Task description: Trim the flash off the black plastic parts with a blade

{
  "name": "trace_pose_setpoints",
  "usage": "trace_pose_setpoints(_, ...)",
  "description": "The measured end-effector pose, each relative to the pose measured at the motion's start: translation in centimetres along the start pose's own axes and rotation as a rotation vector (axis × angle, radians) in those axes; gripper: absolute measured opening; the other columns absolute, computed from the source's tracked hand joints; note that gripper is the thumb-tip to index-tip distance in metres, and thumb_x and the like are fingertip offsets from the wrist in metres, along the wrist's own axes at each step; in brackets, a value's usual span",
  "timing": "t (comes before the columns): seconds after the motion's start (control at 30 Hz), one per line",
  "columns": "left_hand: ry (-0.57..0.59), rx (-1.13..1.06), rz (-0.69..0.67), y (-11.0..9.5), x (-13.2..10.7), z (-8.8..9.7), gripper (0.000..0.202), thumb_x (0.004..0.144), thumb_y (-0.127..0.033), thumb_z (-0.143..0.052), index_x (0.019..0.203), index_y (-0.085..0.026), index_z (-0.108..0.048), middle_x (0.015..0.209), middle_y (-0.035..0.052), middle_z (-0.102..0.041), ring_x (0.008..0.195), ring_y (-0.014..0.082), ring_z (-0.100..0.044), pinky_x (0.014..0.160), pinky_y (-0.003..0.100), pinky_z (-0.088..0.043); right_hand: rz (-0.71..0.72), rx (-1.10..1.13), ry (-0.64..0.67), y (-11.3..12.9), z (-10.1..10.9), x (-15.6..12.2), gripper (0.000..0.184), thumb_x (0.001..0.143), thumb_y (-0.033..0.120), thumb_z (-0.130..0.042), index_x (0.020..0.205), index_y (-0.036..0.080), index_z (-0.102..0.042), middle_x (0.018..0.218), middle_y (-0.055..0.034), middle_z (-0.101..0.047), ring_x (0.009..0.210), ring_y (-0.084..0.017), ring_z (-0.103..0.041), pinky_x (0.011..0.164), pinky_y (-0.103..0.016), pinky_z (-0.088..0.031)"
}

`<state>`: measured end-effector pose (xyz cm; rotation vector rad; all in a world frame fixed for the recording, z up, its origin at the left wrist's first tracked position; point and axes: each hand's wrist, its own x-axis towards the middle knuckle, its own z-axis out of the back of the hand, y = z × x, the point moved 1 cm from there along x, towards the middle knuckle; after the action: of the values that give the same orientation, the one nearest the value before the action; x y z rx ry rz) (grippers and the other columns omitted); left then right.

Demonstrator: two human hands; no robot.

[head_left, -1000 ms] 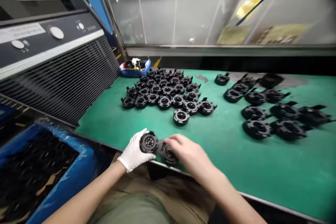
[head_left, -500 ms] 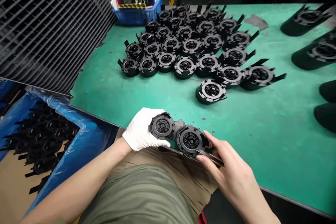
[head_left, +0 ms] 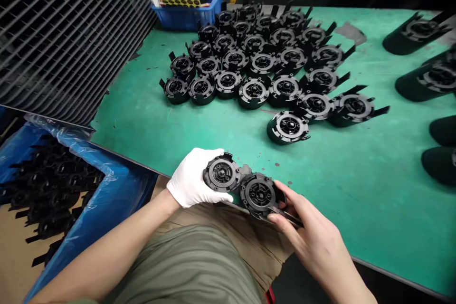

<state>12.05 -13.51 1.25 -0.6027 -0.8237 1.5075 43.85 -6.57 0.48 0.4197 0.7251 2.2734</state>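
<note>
My left hand (head_left: 195, 178), in a white glove, is closed around a round black plastic part (head_left: 223, 173) with a ringed, ribbed face. My bare right hand (head_left: 309, 223) grips a second round black part (head_left: 259, 194) of the same look. A thin dark metal tool (head_left: 287, 216), perhaps tweezers, also lies in the right hand, its tip at that part's edge. Both parts are side by side over the table's front edge, faces up, nearly touching. Nearest on the table stands a similar black part (head_left: 289, 126).
Several like parts (head_left: 233, 59) stand grouped on the green table (head_left: 356, 175). Taller black cylinders (head_left: 409, 38) line the right side. A blue bin (head_left: 188, 16) sits at the back, a stack of dark grid trays (head_left: 71, 33) at left. Below left, a blue-lined box (head_left: 81, 228) holds more black parts.
The camera view has shifted slightly. Both hands keep their parts, which have tilted a little; the grips look the same.
</note>
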Motion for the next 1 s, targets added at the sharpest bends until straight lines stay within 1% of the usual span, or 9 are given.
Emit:
trace_pose_setpoints(0.07, -0.074, 0.037, 0.014, 0.5, -0.5, -0.3, 0.108, 0.062, -0.092, -0.087, 0.14, -0.019, -0.071, 0.127, 0.0154, -0.08, 0.122, 0.0392, -0.076, 0.114, 0.05, -0.058, 0.006, -0.016, -0.005, 0.0, -0.1, -0.1, 0.058, 0.113, 0.048, -0.056, 0.168, 0.033, -0.043, 0.113, -0.0048, -0.077, 0.09, -0.018, -0.078, 0.084, -0.028, -0.063)
trace_pose_setpoints(0.1, -0.084, 0.042, 0.018, 0.6, -0.6, -0.4, 0.109, 0.062, -0.091, -0.088, 0.141, -0.019, -0.071, 0.129, 0.0158, -0.08, 0.123, 0.0395, -0.076, 0.115, 0.051, -0.058, 0.009, -0.026, -0.005, 0.0, -0.1, -0.1, 0.059, 0.113, 0.047, -0.057, 0.169, 0.033, -0.043, 0.11, -0.004, -0.077, 0.091, -0.018, -0.078, 0.086, -0.028, -0.063)
trace_pose_setpoints(0.27, -0.067, 0.013, -0.059, 0.2, -0.1, -0.4, 0.093, 0.065, -0.088, -0.089, 0.127, -0.021, -0.074, 0.117, 0.0122, -0.082, 0.111, 0.0363, -0.08, 0.102, 0.045, -0.062, 0.017, -0.074, -0.015, -0.2, -0.5, -0.4, 0.061, 0.113, 0.044, -0.057, 0.17, 0.03, -0.041, 0.111, -0.0053, -0.076, 0.092, -0.018, -0.078, 0.081, -0.026, -0.062)
trace_pose_setpoints(0.33, -0.026, 0.01, -0.061, -0.2, 0.3, -0.3, 0.087, 0.067, -0.085, -0.089, 0.124, -0.021, -0.073, 0.112, 0.0102, -0.082, 0.103, 0.0339, -0.08, 0.096, 0.042, -0.061, 0.023, -0.097, -0.016, -0.4, -0.6, -0.5, 0.06, 0.114, 0.044, -0.057, 0.17, 0.029, -0.042, 0.109, -0.0053, -0.076, 0.091, -0.017, -0.078, 0.08, -0.026, -0.062)
trace_pose_setpoints(0.43, 0.038, 0.009, -0.04, -0.5, 0.6, -0.3, 0.076, 0.068, -0.079, -0.092, 0.115, -0.023, -0.072, 0.101, 0.0056, -0.08, 0.091, 0.0296, -0.079, 0.086, 0.038, -0.058, 0.02, -0.112, -0.012, -0.5, -0.5, -0.5, 0.059, 0.114, 0.043, -0.055, 0.169, 0.027, -0.043, 0.106, -0.005, -0.076, 0.09, -0.017, -0.078, 0.086, -0.027, -0.063)
trace_pose_setpoints(0.53, 0.039, 0.004, -0.049, -0.8, 0.6, -0.3, 0.072, 0.07, -0.078, -0.092, 0.112, -0.024, -0.07, 0.099, 0.004, -0.079, 0.091, 0.0287, -0.079, 0.084, 0.036, -0.056, 0.008, -0.097, -0.004, -0.5, -0.4, -0.5, 0.057, 0.114, 0.043, -0.055, 0.168, 0.027, -0.046, 0.104, -0.0045, -0.076, 0.086, -0.016, -0.077, 0.086, -0.026, -0.063)
trace_pose_setpoints(0.7, 0.025, 0.069, -0.07, -0.6, 0.3, -0.4, 0.077, 0.074, -0.084, -0.084, 0.119, -0.023, -0.073, 0.105, 0.0084, -0.08, 0.099, 0.0316, -0.08, 0.09, 0.038, -0.059, -0.052, -0.081, 0.016, -0.4, -0.2, -0.6, 0.056, 0.114, 0.045, -0.055, 0.167, 0.027, -0.047, 0.107, -0.0054, -0.077, 0.09, -0.018, -0.078, 0.088, -0.028, -0.063)
trace_pose_setpoints(0.83, -0.013, 0.126, -0.11, 0.0, -0.1, -0.8, 0.083, 0.075, -0.086, -0.081, 0.125, -0.02, -0.074, 0.115, 0.0143, -0.081, 0.109, 0.0355, -0.079, 0.101, 0.045, -0.06, -0.023, -0.089, 0.029, -0.7, -0.1, -0.6, 0.056, 0.113, 0.042, -0.055, 0.167, 0.028, -0.047, 0.111, -0.0057, -0.077, 0.089, -0.017, -0.077, 0.087, -0.027, -0.063)
trace_pose_setpoints(1.0, 0.011, 0.182, -0.132, 0.5, -0.5, -1.3, 0.084, 0.076, -0.088, -0.079, 0.128, -0.021, -0.074, 0.119, 0.0153, -0.081, 0.113, 0.0367, -0.079, 0.105, 0.047, -0.06, 0.034, -0.093, 0.032, -1.1, 0.1, -0.5, 0.057, 0.112, 0.04, -0.058, 0.167, 0.03, -0.046, 0.106, -0.0033, -0.078, 0.085, -0.018, -0.078, 0.077, -0.025, -0.064)
